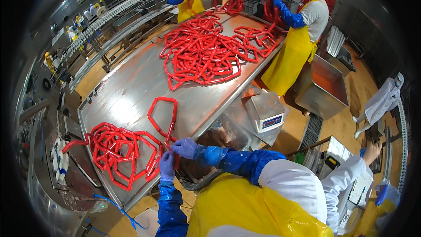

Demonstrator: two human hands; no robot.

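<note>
Both hands in purple gloves, close together at the near edge of the steel table (127,110). Left hand (166,166): fingers up and drawn together, tips pinching the red links (174,114) near a joint. Right hand (184,148): comes in from the right, fingers curled closed on the same chain, just above the left. Neither hand is spread. Can't tell how hard they grip, and the thumbs are too small to read. A short red piece hangs just below the right hand.

From the hands the chain runs up the table in one long open loop, lying flat. Just left of the hands sits a tangled near pile (112,142) of the same links, one end sticking out over the table's left end toward a white machine part (58,158). Bigger heap (201,52) farther up the table, well apart from the hands.

Around: dark crate (189,183) below the hands, digital scale (268,116) right of the table. Two co-workers in yellow aprons at the far part — one at the right side (298,30) with blue sleeves, holding red links; one at the far end (186,0), also handling some.
</note>
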